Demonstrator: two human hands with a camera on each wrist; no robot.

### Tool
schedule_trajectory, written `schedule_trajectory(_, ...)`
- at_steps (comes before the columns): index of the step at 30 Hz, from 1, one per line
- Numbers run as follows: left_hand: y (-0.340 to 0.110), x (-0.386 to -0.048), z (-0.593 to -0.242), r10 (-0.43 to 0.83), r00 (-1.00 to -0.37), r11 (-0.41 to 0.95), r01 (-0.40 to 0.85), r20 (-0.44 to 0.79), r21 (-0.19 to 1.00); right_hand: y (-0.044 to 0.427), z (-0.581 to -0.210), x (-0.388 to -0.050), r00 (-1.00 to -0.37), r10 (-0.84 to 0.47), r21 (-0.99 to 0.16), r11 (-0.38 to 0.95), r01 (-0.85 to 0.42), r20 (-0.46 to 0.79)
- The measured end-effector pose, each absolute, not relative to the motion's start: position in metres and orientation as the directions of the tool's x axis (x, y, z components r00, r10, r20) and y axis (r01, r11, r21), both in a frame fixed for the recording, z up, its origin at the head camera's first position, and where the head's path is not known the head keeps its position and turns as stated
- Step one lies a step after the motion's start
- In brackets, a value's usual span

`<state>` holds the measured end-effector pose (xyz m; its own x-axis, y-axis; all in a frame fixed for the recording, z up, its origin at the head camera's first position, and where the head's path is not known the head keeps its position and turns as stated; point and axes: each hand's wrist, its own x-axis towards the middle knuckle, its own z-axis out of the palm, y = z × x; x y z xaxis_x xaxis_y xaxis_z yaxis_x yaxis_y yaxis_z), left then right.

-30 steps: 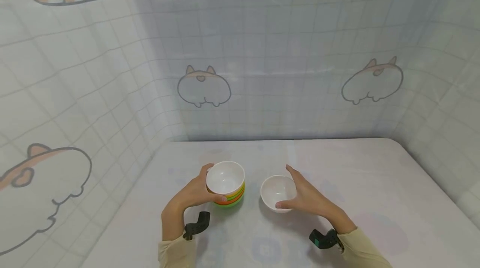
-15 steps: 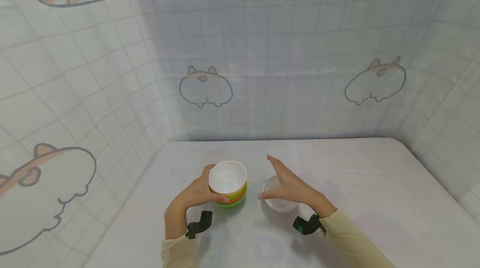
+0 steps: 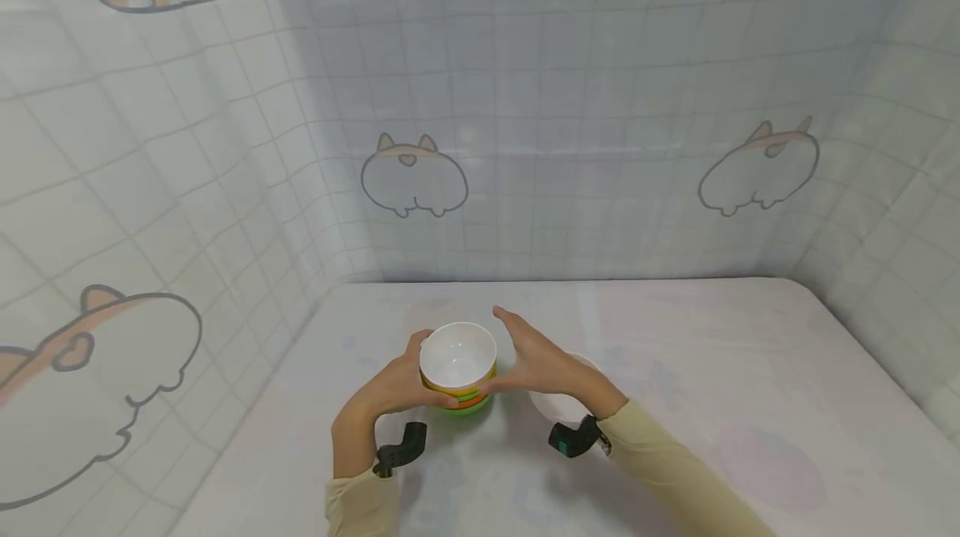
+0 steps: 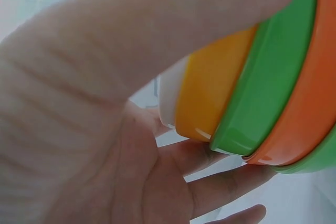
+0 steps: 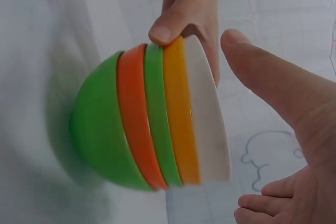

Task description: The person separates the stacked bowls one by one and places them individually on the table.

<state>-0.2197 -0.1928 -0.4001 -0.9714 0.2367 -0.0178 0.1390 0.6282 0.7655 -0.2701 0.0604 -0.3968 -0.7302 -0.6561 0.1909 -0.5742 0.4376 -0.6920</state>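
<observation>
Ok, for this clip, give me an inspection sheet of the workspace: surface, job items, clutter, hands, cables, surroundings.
Surface: pale tabletop with faint pastel patterning.
Job items: stack of nested bowls, top to bottom white, yellow, green, orange, green; separate white bowl on the tabletop, partly hidden by the right arm.
Clutter: nothing seen.
Left hand: grips the side of the stack.
Right hand: beside the stack, thumb spread from its fingers, holding nothing.
Cables: nothing seen.
Surroundings: pale grid-patterned curtain with cartoon dogs, behind and at both sides.
</observation>
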Motion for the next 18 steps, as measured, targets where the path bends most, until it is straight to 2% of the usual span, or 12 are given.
schedule_trajectory(6, -0.193, -0.222, -0.400, 0.233, -0.972, 0.639, 0.133, -0.026, 0.758, 0.044, -0.395, -0.274, -0.696, -0.689, -0.717, 0.380, -0.585, 0.203)
schedule_trajectory(18, -0.198, -0.228, -0.398, 0.226, -0.974, 0.654, 0.128, -0.032, 0.746, 0.025, -0.399, -0.280, -0.704, -0.687, -0.708, 0.405, -0.578, 0.181)
